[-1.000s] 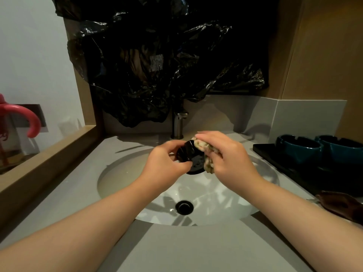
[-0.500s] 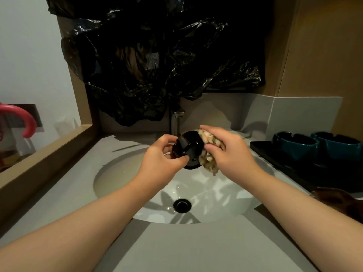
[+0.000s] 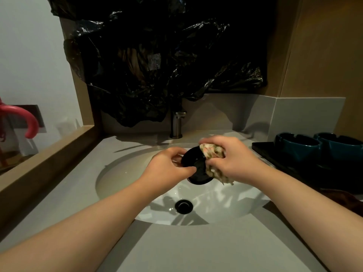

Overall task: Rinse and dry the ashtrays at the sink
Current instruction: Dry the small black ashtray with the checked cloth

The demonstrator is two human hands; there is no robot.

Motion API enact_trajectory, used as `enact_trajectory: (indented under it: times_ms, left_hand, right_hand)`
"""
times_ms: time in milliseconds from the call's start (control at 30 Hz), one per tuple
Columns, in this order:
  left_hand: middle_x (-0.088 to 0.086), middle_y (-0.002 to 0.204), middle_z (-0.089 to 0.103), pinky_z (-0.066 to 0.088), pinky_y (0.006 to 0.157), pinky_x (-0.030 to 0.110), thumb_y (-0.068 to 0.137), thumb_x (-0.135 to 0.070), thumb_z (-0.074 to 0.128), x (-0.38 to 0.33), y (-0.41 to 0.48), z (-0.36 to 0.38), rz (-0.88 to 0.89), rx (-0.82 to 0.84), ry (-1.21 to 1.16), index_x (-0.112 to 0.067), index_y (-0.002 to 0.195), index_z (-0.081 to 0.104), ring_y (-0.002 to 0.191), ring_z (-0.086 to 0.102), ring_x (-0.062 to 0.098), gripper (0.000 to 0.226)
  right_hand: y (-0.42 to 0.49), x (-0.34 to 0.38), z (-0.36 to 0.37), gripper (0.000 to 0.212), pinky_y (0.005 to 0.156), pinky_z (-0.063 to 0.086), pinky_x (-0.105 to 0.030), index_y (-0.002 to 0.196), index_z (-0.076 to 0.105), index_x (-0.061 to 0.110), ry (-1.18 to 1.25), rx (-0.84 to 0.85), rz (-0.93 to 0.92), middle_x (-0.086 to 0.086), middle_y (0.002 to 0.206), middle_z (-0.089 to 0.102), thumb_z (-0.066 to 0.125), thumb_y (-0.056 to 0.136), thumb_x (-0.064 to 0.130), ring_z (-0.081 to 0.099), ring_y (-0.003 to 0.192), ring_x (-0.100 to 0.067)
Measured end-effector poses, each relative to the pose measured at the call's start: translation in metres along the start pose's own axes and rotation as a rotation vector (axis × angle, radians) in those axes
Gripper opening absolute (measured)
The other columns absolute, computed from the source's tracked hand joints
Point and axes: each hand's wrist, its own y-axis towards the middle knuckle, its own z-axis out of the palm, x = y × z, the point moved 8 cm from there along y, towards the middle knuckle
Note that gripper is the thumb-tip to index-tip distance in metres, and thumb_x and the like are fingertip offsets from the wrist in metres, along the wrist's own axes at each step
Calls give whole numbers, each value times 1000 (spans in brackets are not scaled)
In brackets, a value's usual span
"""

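Grey bench (image 3: 196,250) surrounds the sink (image 3: 125,173); left hand (image 3: 167,167) grips the black ashtray (image 3: 196,166) over the basin; right hand (image 3: 233,156) clutches the cloth (image 3: 213,154) against it; rotate the ashtray steadily, wiping every face dry.

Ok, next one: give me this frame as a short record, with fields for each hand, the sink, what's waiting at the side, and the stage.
left hand: grips the black ashtray by its edge, above the sink
right hand: holds a bunched cloth against the ashtray
sink: white basin, black drain
tap: no water seen running
waiting: two teal ashtrays on a black tray, right of the sink
stage: apparently wiping the black ashtray
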Motion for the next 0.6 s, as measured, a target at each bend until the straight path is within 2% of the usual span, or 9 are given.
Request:
enact_trajectory:
  times_ms: [67, 133, 200, 267, 367, 400, 467, 533, 600]
  left_hand:
    - [-12, 89, 69, 56, 82, 28, 73, -19, 79, -5, -1, -2, 53, -14, 98, -36, 87, 61, 83, 67, 3, 28]
    - [-12, 90, 69, 56, 79, 26, 73, -19, 78, -7, -2, -4, 67, -29, 139, -32, 95, 65, 81, 68, 5, 29]
    - [-14, 92, 68, 56, 78, 24, 74, -18, 77, -6, -1, -8, 53, -58, 128, -28, 102, 66, 82, 68, 5, 32]
    - [-14, 92, 66, 56, 79, 25, 75, -19, 76, -5, 0, -12, 37, -83, 144, -29, 102, 62, 85, 67, 7, 32]
    - [-12, 93, 65, 56, 83, 29, 75, -21, 76, -4, 1, -15, 40, -101, 193, -26, 108, 62, 90, 65, 9, 37]
    - [-12, 92, 65, 56, 84, 30, 75, -21, 76, -5, 1, -14, 49, -102, 202, -25, 110, 63, 91, 65, 9, 38]
    - [-14, 89, 64, 55, 85, 30, 75, -19, 76, -7, 0, -12, 74, -99, 210, -25, 109, 64, 91, 64, 9, 36]
    - [-16, 85, 64, 56, 83, 29, 73, -19, 77, -10, -1, -11, 100, -112, 184, -27, 100, 64, 88, 64, 7, 31]
    - [-17, 81, 65, 56, 79, 25, 72, -20, 78, -12, -2, -13, 122, -146, 139, -32, 90, 60, 83, 65, 4, 29]
  right_hand:
    - [-2, 6, 5, 47, 83, 42, -18, 124, 57, 26, -78, 25, -46, 9, 120, 56, 65, 82, 5, 50, 108, -9]
    - [-3, 9, 6, 50, 79, 46, -19, 124, 51, 31, -72, 31, -67, 11, 121, 54, 64, 83, 4, 51, 106, -9]
    - [-2, 7, -1, 44, 72, 49, -20, 112, 45, 34, 17, 1, -34, 11, 116, 54, 63, 85, 5, 55, 100, -11]
    - [-1, 1, -20, 32, 69, 47, -16, 101, 46, 28, 90, -102, 6, 10, 106, 56, 62, 86, 5, 56, 92, -6]
    - [-5, -6, -49, 23, 60, 44, -4, 93, 61, 18, 163, -337, -5, 14, 90, 61, 63, 83, -3, 58, 75, 10]
    - [-7, -6, -51, 24, 61, 45, -3, 92, 65, 15, 175, -382, -18, 11, 89, 63, 65, 80, -6, 59, 73, 12]
    - [-9, 1, -43, 27, 81, 47, -8, 92, 71, 14, 126, -411, -79, 8, 99, 65, 68, 76, -7, 59, 87, 7]
    - [-8, 16, -25, 27, 94, 41, -8, 97, 73, 13, 79, -351, -184, 7, 109, 62, 71, 76, -3, 56, 102, -1]
    - [-9, 30, -4, 23, 94, 37, -5, 104, 73, 15, 27, -243, -291, 8, 115, 58, 68, 82, 6, 52, 108, 0]
